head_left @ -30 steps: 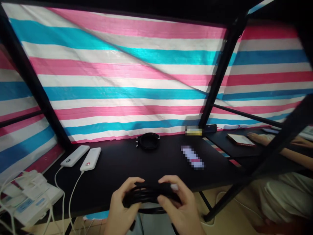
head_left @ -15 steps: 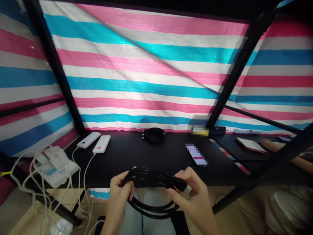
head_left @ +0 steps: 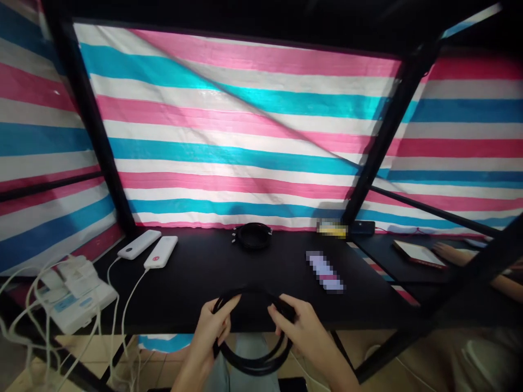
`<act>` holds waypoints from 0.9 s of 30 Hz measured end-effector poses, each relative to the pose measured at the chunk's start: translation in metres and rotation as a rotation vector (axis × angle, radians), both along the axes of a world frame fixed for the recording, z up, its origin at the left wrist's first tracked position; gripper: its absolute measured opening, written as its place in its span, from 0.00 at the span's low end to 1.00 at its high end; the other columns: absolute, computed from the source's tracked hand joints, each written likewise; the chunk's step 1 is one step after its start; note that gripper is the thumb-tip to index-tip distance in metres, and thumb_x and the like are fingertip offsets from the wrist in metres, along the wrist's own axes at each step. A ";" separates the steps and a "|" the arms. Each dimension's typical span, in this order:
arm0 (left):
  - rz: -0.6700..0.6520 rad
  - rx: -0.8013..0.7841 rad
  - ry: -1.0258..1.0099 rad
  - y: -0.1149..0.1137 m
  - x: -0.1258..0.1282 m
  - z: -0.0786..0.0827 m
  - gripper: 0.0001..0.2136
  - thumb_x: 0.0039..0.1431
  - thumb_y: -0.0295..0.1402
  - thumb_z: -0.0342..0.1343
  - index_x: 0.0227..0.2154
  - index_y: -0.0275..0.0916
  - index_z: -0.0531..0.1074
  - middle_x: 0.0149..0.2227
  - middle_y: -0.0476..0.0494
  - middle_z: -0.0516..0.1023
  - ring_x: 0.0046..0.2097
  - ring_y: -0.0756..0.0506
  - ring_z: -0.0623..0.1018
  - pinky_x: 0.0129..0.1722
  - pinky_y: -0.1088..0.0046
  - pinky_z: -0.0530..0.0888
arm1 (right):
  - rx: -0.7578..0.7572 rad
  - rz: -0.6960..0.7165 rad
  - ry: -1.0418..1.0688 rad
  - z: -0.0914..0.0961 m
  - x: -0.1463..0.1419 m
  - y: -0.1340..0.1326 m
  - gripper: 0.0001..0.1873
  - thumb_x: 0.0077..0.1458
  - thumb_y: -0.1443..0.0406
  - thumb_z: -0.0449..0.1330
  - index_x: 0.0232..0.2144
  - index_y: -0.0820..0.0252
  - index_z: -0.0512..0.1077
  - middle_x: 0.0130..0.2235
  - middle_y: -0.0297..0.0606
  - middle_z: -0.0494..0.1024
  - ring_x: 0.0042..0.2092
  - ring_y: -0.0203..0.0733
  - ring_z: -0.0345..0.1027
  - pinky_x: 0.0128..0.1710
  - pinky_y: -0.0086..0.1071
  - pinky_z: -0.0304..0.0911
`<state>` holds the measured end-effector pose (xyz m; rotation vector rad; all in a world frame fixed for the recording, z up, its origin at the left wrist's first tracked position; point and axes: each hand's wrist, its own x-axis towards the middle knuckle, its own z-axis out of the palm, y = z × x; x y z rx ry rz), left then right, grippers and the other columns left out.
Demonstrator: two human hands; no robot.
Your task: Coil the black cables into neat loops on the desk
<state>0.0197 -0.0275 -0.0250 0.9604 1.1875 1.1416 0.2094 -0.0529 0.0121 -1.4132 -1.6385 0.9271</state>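
Note:
Both my hands hold a coiled black cable (head_left: 255, 362), which hangs in a round loop below the front edge of the black desk (head_left: 229, 272). My left hand (head_left: 214, 329) grips the coil's left side, and my right hand (head_left: 294, 332) grips its upper right side. The cable's plug end is hidden. Another coiled black cable (head_left: 253, 236) with small metal tips lies at the back of the desk, well beyond my hands.
Two white power banks (head_left: 147, 248) lie at the desk's left, wired to a white charging hub (head_left: 81, 296). A blurred phone (head_left: 326, 271) lies right of centre. A co-worker's hand (head_left: 451, 253) rests near a tablet (head_left: 419, 254) on the neighbouring desk. Striped tarpaulin and black posts surround the desk.
The cable has gone from a bunched bundle to a rounder loop, and its white-tipped end no longer shows by my right hand. My hands have moved slightly apart.

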 end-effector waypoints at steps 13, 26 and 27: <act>-0.128 -0.040 0.227 0.099 0.043 -0.070 0.23 0.49 0.54 0.52 0.32 0.36 0.67 0.21 0.49 0.72 0.21 0.49 0.73 0.17 0.78 0.66 | -0.310 -0.323 0.329 -0.092 0.042 0.107 0.27 0.48 0.46 0.56 0.38 0.64 0.67 0.15 0.26 0.66 0.10 0.28 0.52 0.09 0.22 0.43; -0.008 -0.080 0.349 0.118 0.048 -0.080 0.28 0.46 0.57 0.53 0.38 0.36 0.71 0.15 0.53 0.65 0.15 0.50 0.66 0.10 0.79 0.60 | -0.403 -0.347 0.327 -0.114 0.041 0.131 0.24 0.50 0.47 0.57 0.37 0.62 0.67 0.16 0.24 0.63 0.10 0.26 0.50 0.08 0.20 0.43; -0.002 -0.094 0.338 0.117 0.048 -0.080 0.28 0.46 0.56 0.53 0.39 0.36 0.71 0.15 0.54 0.65 0.14 0.51 0.66 0.10 0.79 0.60 | -0.416 -0.323 0.336 -0.115 0.042 0.129 0.25 0.50 0.47 0.57 0.40 0.61 0.67 0.17 0.24 0.63 0.10 0.26 0.50 0.08 0.19 0.43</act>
